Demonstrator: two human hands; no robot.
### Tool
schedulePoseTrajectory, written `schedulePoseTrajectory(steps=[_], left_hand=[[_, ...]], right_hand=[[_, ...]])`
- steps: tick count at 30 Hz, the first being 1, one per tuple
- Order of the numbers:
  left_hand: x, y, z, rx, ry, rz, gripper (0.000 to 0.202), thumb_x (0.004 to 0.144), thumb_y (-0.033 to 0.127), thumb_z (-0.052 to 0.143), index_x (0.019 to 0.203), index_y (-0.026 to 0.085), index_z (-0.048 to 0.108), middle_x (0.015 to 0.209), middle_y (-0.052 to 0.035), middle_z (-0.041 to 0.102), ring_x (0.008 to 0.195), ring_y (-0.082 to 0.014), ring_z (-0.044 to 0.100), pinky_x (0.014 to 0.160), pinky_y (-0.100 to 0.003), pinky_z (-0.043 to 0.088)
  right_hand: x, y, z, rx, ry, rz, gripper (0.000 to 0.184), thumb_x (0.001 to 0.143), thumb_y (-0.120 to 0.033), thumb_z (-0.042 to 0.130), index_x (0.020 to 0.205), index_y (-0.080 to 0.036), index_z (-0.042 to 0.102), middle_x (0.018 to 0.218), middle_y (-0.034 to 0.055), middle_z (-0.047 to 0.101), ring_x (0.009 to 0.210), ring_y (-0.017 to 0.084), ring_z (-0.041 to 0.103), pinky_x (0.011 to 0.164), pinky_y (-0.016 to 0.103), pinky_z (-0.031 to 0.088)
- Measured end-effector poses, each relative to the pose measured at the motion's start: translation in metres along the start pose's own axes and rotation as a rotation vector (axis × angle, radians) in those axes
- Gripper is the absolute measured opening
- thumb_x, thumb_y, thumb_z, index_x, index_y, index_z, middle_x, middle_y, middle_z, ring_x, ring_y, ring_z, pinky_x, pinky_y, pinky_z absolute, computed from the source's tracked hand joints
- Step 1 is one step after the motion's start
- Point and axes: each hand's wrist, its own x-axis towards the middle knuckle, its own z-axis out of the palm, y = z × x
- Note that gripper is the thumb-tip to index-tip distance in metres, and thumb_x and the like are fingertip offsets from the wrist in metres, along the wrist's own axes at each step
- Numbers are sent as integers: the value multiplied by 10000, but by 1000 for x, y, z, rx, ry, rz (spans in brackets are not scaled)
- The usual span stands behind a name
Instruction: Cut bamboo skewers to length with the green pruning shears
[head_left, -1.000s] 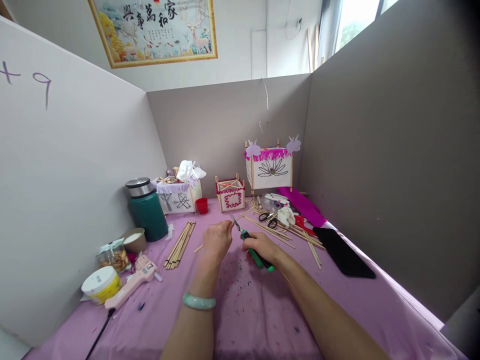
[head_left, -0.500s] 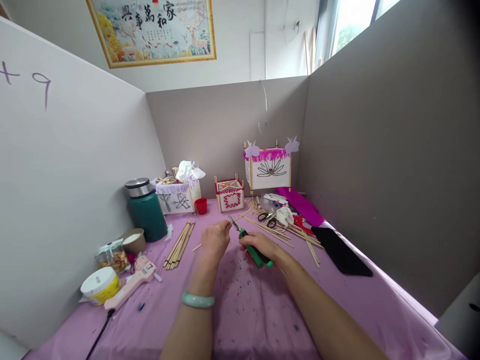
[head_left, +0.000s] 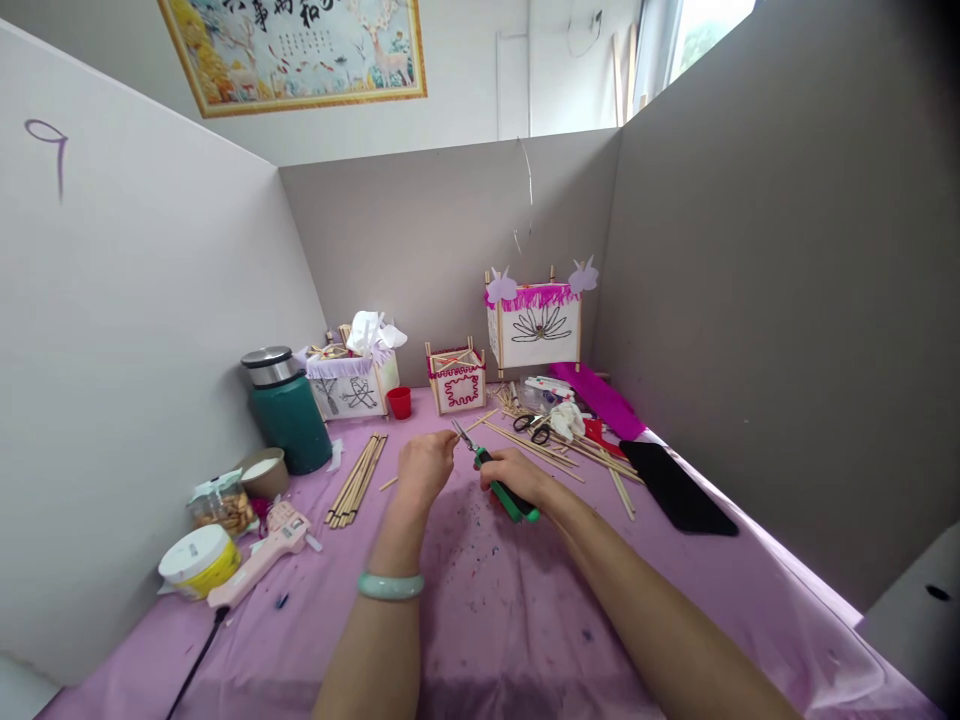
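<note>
**My lilac table, crowded around one bundle of sticks**

The lilac tablecloth (head_left: 517,625) is flecked with coloured specks (thickest just in front of me). Left of the bundle of wooden sticks (head_left: 356,480) stand a green flask (head_left: 285,428), a tan bowl (head_left: 262,473), a glass jar (head_left: 221,507) and a white-and-yellow tub (head_left: 199,561), with a pink glue gun (head_left: 262,563) nearer me. Beyond the bundle sit a red cup (head_left: 400,402) and three stick-framed paper lanterns (head_left: 532,328). To its right lie scissors (head_left: 529,425), loose sticks (head_left: 540,448), a magenta paper strip (head_left: 596,400) and a black sheet (head_left: 675,500).
</note>
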Motion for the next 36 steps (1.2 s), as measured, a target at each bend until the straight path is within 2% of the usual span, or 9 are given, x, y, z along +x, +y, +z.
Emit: schedulePoseTrajectory(steps=[2,6,12,20,25,28,32,36], left_hand=[[-1,2,2,56,31,-5,289,898,345,452,960,266,723,850,-64,728,794,-200,649,678,-273,395],[-2,4,6,23,60,-44,264,880,346,491,1005,282,715,923,-59,733,839,-204,656,688,-273,402],[1,5,5,-146,8,-85,255,875,316,494,958,267,730,783,-25,726,754,-155,643,683,-236,402],[4,3,1,-343,-59,-66,271,861,301,488,797,207,733,663,-4,692,626,-123,591,637,-223,388],[6,-2,4,-395,-78,-42,324,854,347,480,691,183,707,591,1,660,563,-120,554,578,-230,361],[8,-3,4,-412,-94,-30,332,855,347,479,677,178,703,578,1,656,558,-120,552,577,-230,361],[10,-3,3,-324,-100,-26,314,870,333,471,738,193,720,623,-9,681,607,-128,582,616,-230,377],[5,0,6,-130,-58,-72,278,880,348,473,882,232,725,789,-38,725,741,-157,631,653,-243,376]], right_hand=[[2,-1,1,12,10,22,82,588,-180,528,662,-156,554,455,-29,487,393,109,462,379,209,345],[2,-1,1,53,-8,40,87,615,-207,554,684,-154,560,495,-20,519,413,103,480,382,202,356],[1,5,-3,162,-38,52,183,654,-280,601,782,-151,581,726,31,624,519,110,571,410,198,414],[3,9,-4,161,-44,45,220,658,-300,618,817,-152,585,784,50,630,565,128,593,426,207,426],[-2,6,-2,132,-34,21,190,674,-298,598,798,-153,592,778,46,621,564,129,585,415,210,410],[-2,5,-2,101,-16,15,131,655,-256,588,731,-149,581,659,27,595,501,116,547,397,201,384],[5,5,-1,53,-12,17,61,601,-199,555,635,-150,547,468,-16,500,395,108,471,355,200,343],[13,5,2,70,10,50,89,592,-212,557,640,-138,561,507,-1,542,387,117,487,350,219,371]])
